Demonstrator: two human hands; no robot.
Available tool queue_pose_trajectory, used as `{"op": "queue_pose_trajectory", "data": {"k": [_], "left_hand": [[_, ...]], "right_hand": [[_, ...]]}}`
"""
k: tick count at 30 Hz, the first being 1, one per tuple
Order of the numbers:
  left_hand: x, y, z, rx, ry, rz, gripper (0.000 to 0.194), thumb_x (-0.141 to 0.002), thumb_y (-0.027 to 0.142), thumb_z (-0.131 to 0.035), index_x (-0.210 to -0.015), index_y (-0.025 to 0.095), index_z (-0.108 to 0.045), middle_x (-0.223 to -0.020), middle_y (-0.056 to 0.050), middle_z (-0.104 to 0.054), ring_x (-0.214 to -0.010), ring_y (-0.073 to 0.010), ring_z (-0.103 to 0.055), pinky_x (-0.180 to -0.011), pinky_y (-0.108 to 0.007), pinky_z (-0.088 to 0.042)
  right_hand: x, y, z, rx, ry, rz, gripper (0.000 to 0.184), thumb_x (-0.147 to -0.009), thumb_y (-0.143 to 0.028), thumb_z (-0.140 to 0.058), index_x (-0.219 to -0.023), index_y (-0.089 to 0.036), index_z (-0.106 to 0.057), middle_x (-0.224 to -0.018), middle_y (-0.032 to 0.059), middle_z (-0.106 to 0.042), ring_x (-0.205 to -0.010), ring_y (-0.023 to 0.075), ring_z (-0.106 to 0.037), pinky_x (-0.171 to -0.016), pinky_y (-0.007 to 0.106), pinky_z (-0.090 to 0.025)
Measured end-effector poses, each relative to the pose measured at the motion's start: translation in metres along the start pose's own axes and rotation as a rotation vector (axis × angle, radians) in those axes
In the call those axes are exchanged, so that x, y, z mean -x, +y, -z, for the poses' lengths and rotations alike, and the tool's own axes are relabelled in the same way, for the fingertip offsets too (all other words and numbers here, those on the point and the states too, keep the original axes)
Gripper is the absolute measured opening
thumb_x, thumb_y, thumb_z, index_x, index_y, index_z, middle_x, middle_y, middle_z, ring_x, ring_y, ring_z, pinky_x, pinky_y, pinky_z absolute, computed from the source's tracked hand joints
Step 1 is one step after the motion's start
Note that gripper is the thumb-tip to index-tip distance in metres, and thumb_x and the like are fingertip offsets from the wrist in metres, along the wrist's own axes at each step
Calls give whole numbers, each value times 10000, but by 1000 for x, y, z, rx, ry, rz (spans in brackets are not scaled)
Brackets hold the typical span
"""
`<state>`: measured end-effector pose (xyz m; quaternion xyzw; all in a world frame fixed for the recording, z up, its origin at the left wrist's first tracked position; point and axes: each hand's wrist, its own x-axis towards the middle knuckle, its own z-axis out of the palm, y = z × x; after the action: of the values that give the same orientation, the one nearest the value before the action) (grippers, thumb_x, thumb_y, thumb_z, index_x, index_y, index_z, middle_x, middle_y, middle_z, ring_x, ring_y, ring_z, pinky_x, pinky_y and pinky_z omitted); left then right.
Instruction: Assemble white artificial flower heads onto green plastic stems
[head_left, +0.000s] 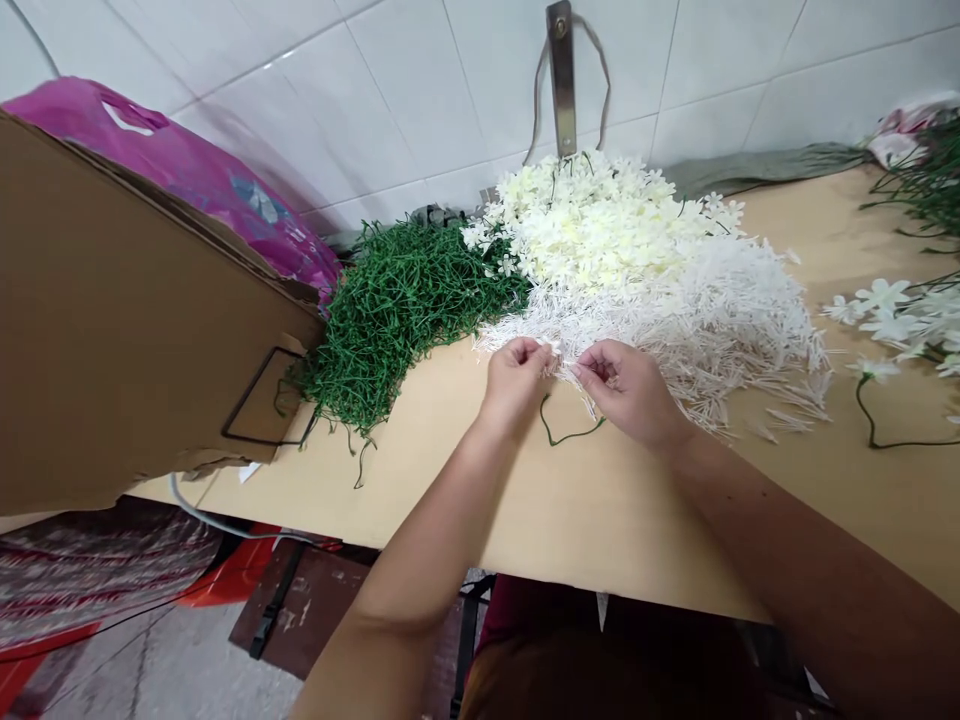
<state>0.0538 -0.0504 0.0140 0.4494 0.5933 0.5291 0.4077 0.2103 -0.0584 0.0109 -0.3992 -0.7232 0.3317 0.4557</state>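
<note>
My left hand (514,378) and my right hand (628,388) meet over the wooden table (570,510), both pinched together at the near edge of a heap of white plastic stamens (697,310). A thin green stem (570,432) curls down between the two hands; its upper end runs into my left fingers. My right fingers are pinched on a small white piece from the heap. Behind the stamens lies a pile of cream fabric flowers (592,220). To the left sits a mound of green plastic stems (397,310).
A large cardboard box (127,320) stands at the left, with a pink plastic bag (202,175) behind it. Finished white flowers on green stems (892,320) lie at the right. A white tiled wall (420,90) backs the table, with a metal bracket (562,75) on it.
</note>
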Motion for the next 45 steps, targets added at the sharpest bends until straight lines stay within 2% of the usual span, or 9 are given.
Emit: {"op": "queue_pose_trajectory", "data": {"k": [2, 5, 16, 27, 33, 40, 45], "left_hand": [[15, 2, -9, 14, -55, 25, 161, -727, 130, -615, -594, 151, -527, -545, 51, -510, -541, -67, -444, -582, -205, -347], [25, 4, -16, 16, -87, 30, 160, -711, 86, -588, -583, 150, -516, -543, 58, -497, -542, -61, -439, -575, -200, -342], [23, -1, -16, 117, -139, 83, 111, -697, 155, -655, -636, 150, -562, -564, 51, -544, -549, -59, -466, -576, -204, -362], [22, 4, -14, 79, -159, 100, 192, -723, 146, -673, -589, 149, -535, -524, 47, -527, -528, -64, -455, -567, -205, -363], [23, 1, -15, 10, -198, 45, 155, -751, 147, -640, -630, 149, -542, -564, 44, -534, -549, -70, -457, -578, -208, -364], [23, -8, -9, -282, -191, -147, 120, -794, 223, -595, -695, 171, -551, -624, 29, -536, -601, -93, -467, -608, -228, -374], [24, -8, -8, -410, -204, -230, 128, -815, 262, -560, -715, 183, -553, -646, 15, -550, -614, -109, -467, -594, -237, -369]], "right_hand": [[0, -1, 0, 12, 1, -18, 83, -793, -241, -556, -725, -197, -538, -680, 37, -609, -630, 152, -550, -571, 285, -438], [0, -2, 0, 22, 22, -68, 116, -771, -238, -572, -680, -201, -510, -649, 22, -588, -601, 138, -528, -554, 275, -422], [-4, 0, -1, 96, 107, -174, 130, -667, -203, -596, -600, -204, -485, -552, -20, -524, -508, 106, -448, -513, 269, -368], [-5, -3, -2, 134, 81, -230, 141, -670, -193, -594, -583, -200, -482, -550, -12, -523, -513, 115, -452, -536, 282, -367], [-5, -2, -2, 156, 114, -237, 131, -656, -170, -594, -578, -197, -493, -535, -30, -524, -504, 104, -447, -537, 265, -364], [-4, 0, -2, 141, 88, -239, 97, -719, -194, -600, -637, -177, -551, -605, 8, -596, -552, 129, -513, -568, 284, -389], [-2, 6, -3, 93, 81, -149, 94, -766, -229, -588, -694, -170, -583, -662, 37, -617, -606, 155, -544, -599, 309, -422]]}}
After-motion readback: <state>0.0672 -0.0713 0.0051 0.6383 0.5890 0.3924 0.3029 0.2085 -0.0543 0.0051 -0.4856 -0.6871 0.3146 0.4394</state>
